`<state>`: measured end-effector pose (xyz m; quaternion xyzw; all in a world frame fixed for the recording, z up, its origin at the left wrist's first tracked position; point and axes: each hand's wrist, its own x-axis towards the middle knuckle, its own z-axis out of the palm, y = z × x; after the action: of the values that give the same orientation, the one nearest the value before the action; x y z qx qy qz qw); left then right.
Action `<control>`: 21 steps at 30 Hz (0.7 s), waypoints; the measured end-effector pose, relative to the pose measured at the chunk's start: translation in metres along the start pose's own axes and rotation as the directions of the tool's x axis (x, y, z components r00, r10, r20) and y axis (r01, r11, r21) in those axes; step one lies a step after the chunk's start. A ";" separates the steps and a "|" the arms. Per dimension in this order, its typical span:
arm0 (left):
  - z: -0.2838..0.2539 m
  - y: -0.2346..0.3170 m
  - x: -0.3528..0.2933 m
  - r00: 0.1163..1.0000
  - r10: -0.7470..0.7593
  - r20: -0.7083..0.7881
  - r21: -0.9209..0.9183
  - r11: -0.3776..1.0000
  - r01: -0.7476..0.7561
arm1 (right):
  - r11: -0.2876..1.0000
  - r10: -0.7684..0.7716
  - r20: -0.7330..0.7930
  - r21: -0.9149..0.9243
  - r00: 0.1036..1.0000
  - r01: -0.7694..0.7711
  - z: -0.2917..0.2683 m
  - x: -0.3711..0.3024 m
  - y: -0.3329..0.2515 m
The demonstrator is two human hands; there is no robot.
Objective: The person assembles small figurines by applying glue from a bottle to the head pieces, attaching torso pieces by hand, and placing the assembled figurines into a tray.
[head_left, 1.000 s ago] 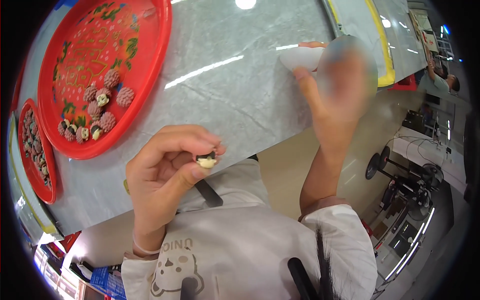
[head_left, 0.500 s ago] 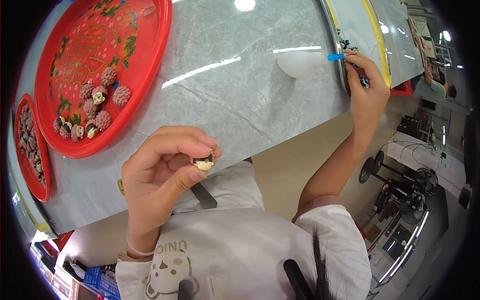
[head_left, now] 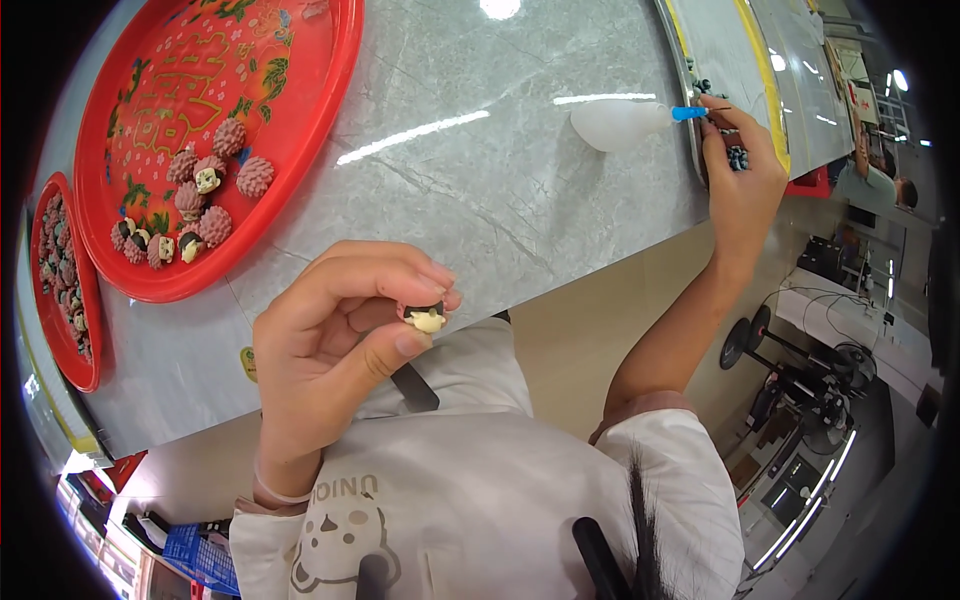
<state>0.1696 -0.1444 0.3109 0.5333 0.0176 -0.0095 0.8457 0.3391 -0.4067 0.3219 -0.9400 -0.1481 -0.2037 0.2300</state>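
Observation:
My left hand (head_left: 345,335) pinches a small figurine (head_left: 425,315) with dark hair, a cream face and some pink, between thumb and fingers over the table's front edge. Far to the right, my right hand (head_left: 745,165) reaches over a long tray (head_left: 684,75) with small dark pieces (head_left: 738,157) in it. Its thumb and fingers are curled together beside the blue tip of a white squeeze bottle (head_left: 620,125) with a thin needle. The bottle points toward that hand. Whether the fingertips grip the tip or a small piece is hidden.
At the left, a large red round tray (head_left: 225,60) holds several pink knobbly pieces (head_left: 255,177) and small figurines. A smaller red tray (head_left: 92,345) full of small pieces stands beyond it. Grey marble table (head_left: 450,200) lies between. Another person (head_left: 880,185) is at the far right.
The view has shifted slightly, so most things appear a little farther right. The bottle's tip reaches slightly farther across my right fingers. My left hand keeps its pinch on the figurine.

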 end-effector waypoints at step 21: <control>0.004 0.005 -0.001 0.991 -0.070 -0.116 -0.074 0.995 0.062 | 0.029 -0.130 0.107 0.994 0.986 -0.104 -0.015 -0.041 -0.041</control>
<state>0.1693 -0.1460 0.3173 0.5021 0.0858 -0.0051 0.8605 0.2831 -0.3863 0.3306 -0.5252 -0.2752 0.0350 0.8045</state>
